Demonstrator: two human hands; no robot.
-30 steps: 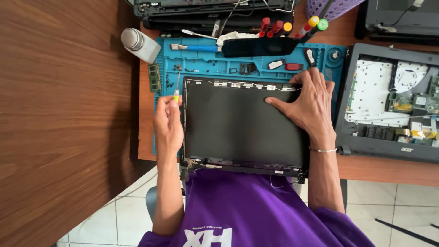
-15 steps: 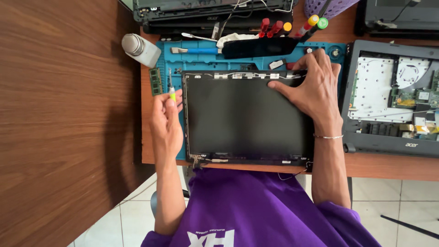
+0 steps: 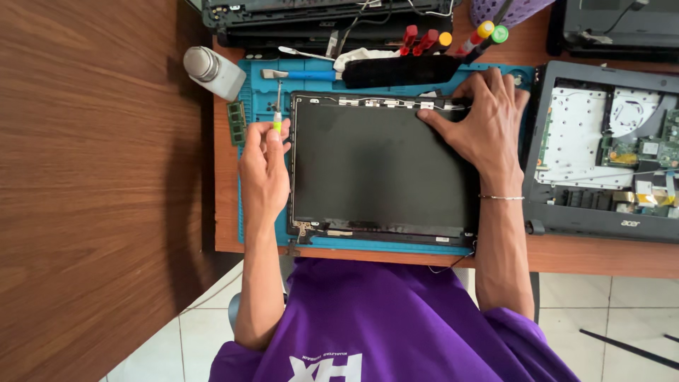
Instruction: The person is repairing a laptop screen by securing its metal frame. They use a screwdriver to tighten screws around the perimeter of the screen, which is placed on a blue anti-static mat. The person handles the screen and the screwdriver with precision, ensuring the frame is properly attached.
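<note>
The flat, dark grey rectangular laptop screen panel (image 3: 385, 166) lies face up on the blue rubber repair mat (image 3: 262, 106), its long axis running left to right across the person's body. Both hands sit at this panel's edges. The left hand (image 3: 263, 168) is just beside the panel's left short edge, fingers curled closed around a slim screwdriver with a yellow-green collar and thin metal shaft (image 3: 277, 113), whose tip points away from the body, past the panel's far-left corner. The right hand (image 3: 484, 120) rests spread and open, palm down, on the panel's far-right corner, fingertips touching the silver metal bracket strip (image 3: 385, 103) along the far edge. The right hand touches the panel; the left does not clearly touch it.

The panel surface looks matte and smooth, with small metal hinges at its near corners. Beyond the panel's far edge lie a black oblong pouch (image 3: 399, 71) and several red and yellow tool handles (image 3: 424, 37). Left of the panel's far-left corner stand a white plastic bottle with a metal cap (image 3: 212, 71) and a small green memory stick (image 3: 236, 122). To the panel's right is an opened grey laptop base showing circuit boards (image 3: 608, 152), on the brown wooden desk (image 3: 226, 212).
</note>
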